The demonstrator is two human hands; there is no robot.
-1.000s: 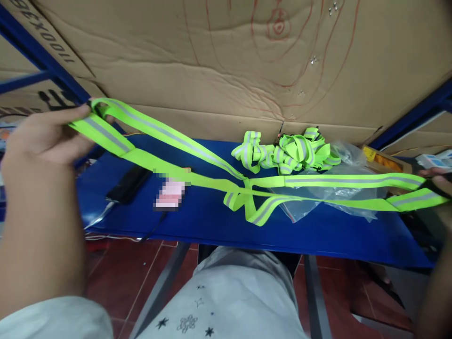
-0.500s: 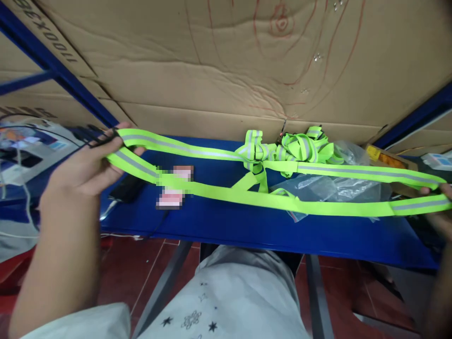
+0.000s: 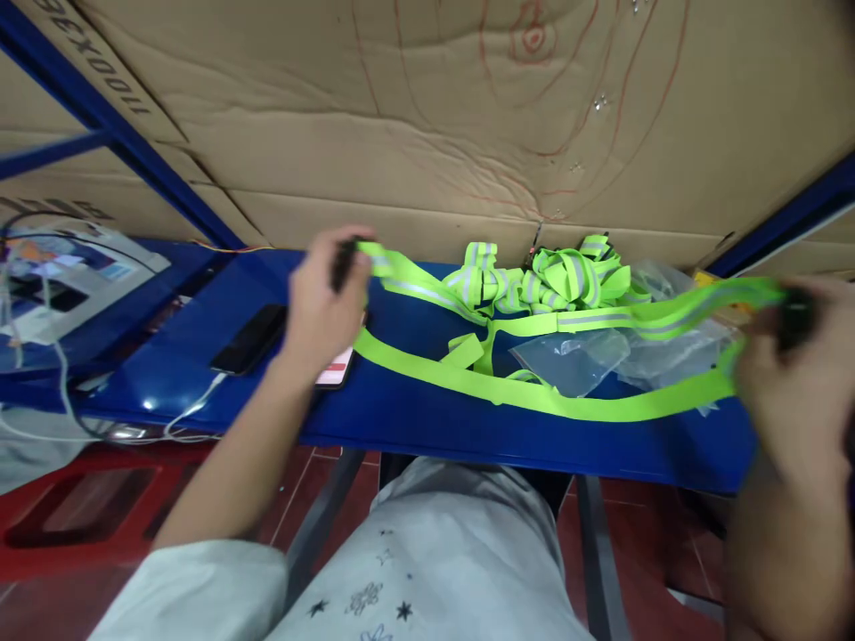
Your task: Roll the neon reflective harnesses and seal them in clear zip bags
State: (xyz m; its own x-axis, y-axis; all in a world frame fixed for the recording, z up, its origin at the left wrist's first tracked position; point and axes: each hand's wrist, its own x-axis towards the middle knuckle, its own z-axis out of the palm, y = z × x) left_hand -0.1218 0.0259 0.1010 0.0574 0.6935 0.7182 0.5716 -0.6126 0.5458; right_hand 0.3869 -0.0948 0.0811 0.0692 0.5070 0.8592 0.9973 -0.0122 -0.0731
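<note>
A neon-green reflective strap (image 3: 434,378) with a grey stripe hangs in a long loop between my hands, above the blue table. My left hand (image 3: 327,298) is closed on its left end, where a black buckle-like piece (image 3: 346,263) shows. At the right, my right hand (image 3: 798,374) is closed on the other end around a dark piece (image 3: 796,319); motion blurs it. Behind the loop lies a tangled bundle of similar straps (image 3: 574,276), and the loop's middle runs close to it. A phone with a lit screen (image 3: 336,369) is partly hidden by my left hand.
A black phone (image 3: 248,340) with a white cable (image 3: 204,396) lies at the left of the blue table (image 3: 427,436). Clear plastic bags (image 3: 581,361) are on the right. A cardboard wall (image 3: 334,160) stands behind, and a white box (image 3: 86,276) sits far left.
Both hands have moved inward, the left one clearly to the right. The loop has slackened, its lower strand sagging more. The black phone at the left is now uncovered.
</note>
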